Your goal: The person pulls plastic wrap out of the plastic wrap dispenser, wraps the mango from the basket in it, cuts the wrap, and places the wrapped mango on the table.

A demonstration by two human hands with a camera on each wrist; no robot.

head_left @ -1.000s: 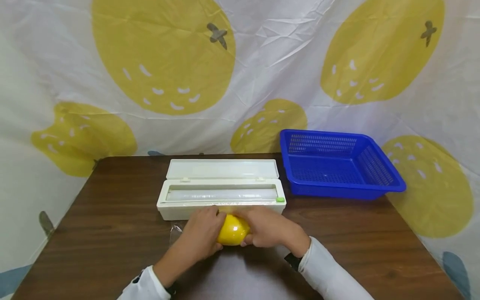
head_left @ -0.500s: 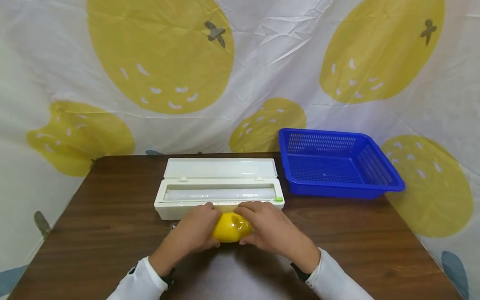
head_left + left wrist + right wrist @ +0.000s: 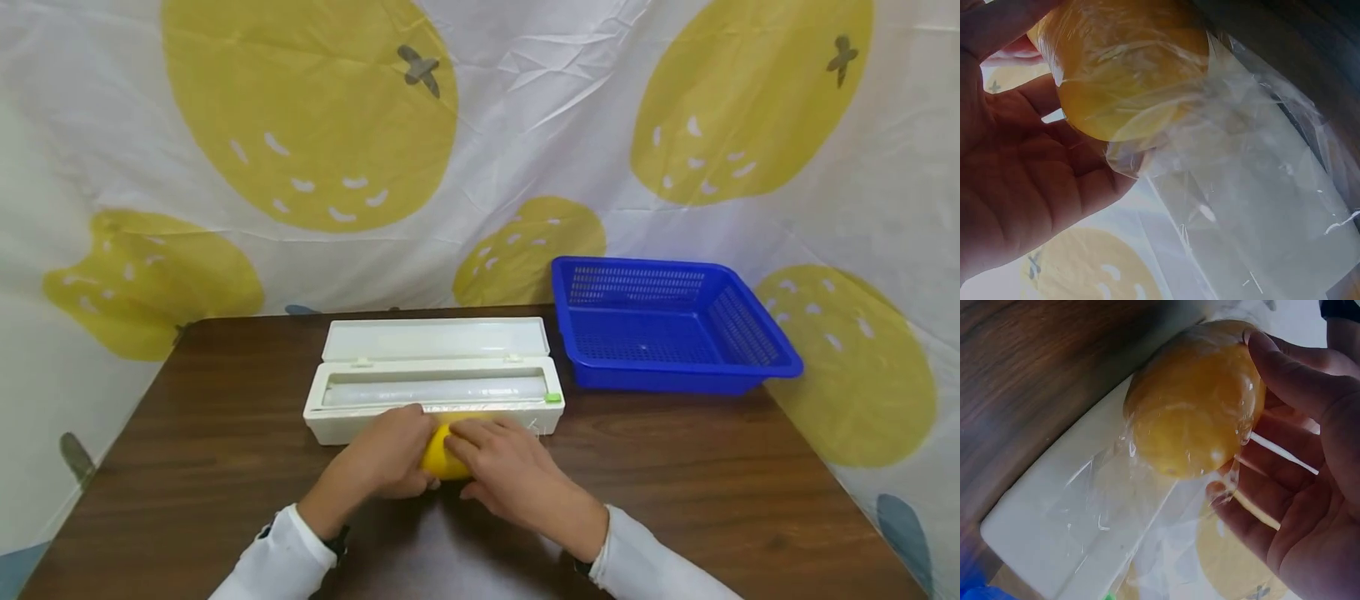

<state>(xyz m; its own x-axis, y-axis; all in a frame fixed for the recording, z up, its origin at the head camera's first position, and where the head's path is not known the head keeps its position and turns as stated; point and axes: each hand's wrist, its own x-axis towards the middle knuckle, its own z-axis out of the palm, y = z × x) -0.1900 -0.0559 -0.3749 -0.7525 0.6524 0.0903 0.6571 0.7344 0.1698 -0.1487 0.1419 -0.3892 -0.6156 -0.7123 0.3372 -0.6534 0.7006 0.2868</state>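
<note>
While the left hand (image 3: 390, 454) and right hand (image 3: 510, 475) are gripping the rounded yellow fruit (image 3: 441, 458) between them with curled fingers, clear wrinkled plastic film (image 3: 1222, 119) is clinging to it; uneven pulling could tear the film or snag loose edges on the white rectangular plastic box (image 3: 435, 367) beyond.

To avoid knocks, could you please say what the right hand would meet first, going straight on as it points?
The yellow item, which the right hand touches; beyond it, perhaps the left hand, though depth is unclear.
</note>
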